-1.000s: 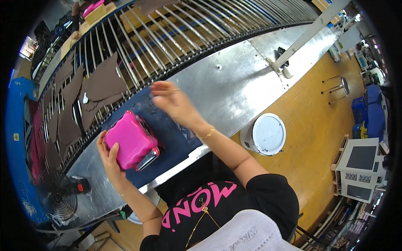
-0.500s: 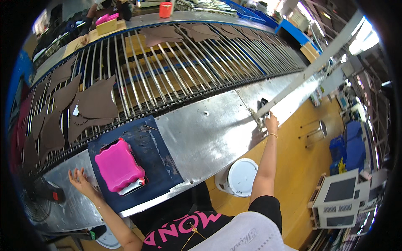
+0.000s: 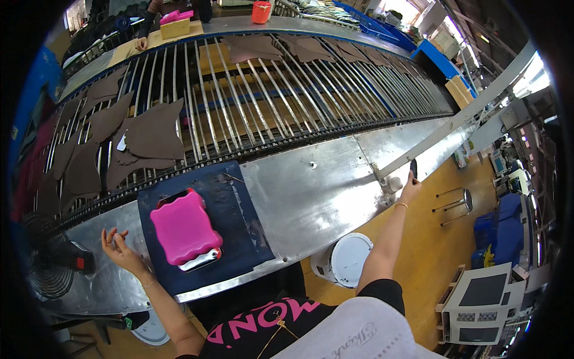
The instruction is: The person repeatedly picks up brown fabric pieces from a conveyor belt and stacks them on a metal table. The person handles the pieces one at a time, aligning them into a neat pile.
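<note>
My left hand [image 3: 122, 254] is raised over the metal table's near left part, fingers apart and slightly curled, holding nothing. Beside it lies a dark blue mat [image 3: 242, 224] with worn, flaking patches. A bright pink wavy-edged block or lid [image 3: 186, 230] sits on the mat, over a red and silvery thing [image 3: 203, 259] that mostly hides beneath it. Stretched far to the right, my right hand [image 3: 409, 191] has its fingers closed on a small dark object [image 3: 414, 167], too small to identify. A pale rounded thing [image 3: 393, 183] stands next to this hand, by the foot of a slanted post.
Beyond the metal table [image 3: 305, 197] runs a rack of metal rods [image 3: 263, 107] carrying brown cut pieces [image 3: 152, 133]. A slanted white post [image 3: 445, 128] rises at right. A fan [image 3: 48, 257] stands left; a white lidded bucket [image 3: 350, 260] is below the edge. Another person's hand [image 3: 141, 43] shows across.
My right hand has lifted away from the post's foot with the dark object at its fingertips. My left hand's fingers have curled a little more. The view has shifted slightly.
</note>
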The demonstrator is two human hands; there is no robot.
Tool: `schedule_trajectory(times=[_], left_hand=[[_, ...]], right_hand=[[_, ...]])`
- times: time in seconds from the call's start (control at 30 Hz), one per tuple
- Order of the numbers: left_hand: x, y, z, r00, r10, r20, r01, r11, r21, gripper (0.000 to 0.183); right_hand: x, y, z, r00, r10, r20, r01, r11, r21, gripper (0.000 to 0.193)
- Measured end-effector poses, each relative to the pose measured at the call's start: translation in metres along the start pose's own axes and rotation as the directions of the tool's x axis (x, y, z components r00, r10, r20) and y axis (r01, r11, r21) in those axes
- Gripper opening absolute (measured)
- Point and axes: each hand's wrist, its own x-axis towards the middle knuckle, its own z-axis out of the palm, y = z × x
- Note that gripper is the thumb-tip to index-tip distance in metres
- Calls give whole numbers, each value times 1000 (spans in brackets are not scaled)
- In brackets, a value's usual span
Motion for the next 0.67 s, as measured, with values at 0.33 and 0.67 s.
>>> schedule_trajectory(times=[0.33, 0.67], left_hand=[[11, 27, -13, 981, 78, -175, -91, 994, -67, 37], [3, 145, -12, 961, 278, 14, -264, 928, -264, 43]], right_hand=[[-104, -157, -139, 865, -298, -404, 476, 745, 468, 55], [-229, -322, -119, 581, -783, 221, 33, 294, 955, 99]])
